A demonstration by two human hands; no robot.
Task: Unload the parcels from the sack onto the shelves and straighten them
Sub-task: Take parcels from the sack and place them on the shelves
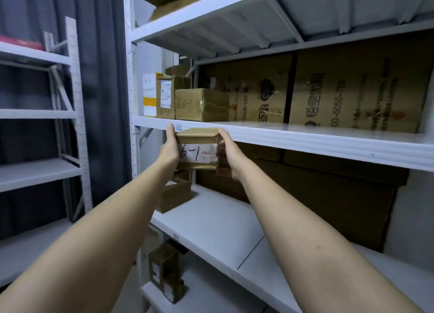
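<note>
Both my hands hold one small brown cardboard parcel point(196, 148) with a white label marked "6-1" in black pen: my left hand point(169, 148) presses flat against its left side with the fingers pointing up, and my right hand point(227, 152) clasps its right side, fingers wrapped round the far edge. I have it raised in the air just in front of the white metal shelf edge point(305, 139), its top level with the front lip and not resting on anything

Up on that shelf sits a squat brown cardboard box sealed with clear tape point(202, 105), faintly marked "6-1" as well, and just left of it stand a narrow brown box with a white shipping label point(165, 99) and a white and yellow carton point(149, 97), all three side by side. Behind them, large brown printed cartons point(352, 94) fill the back. On the shelf below, near my left forearm, lies another small brown box point(175, 195), and dim small parcels point(164, 265) sit lower still
</note>
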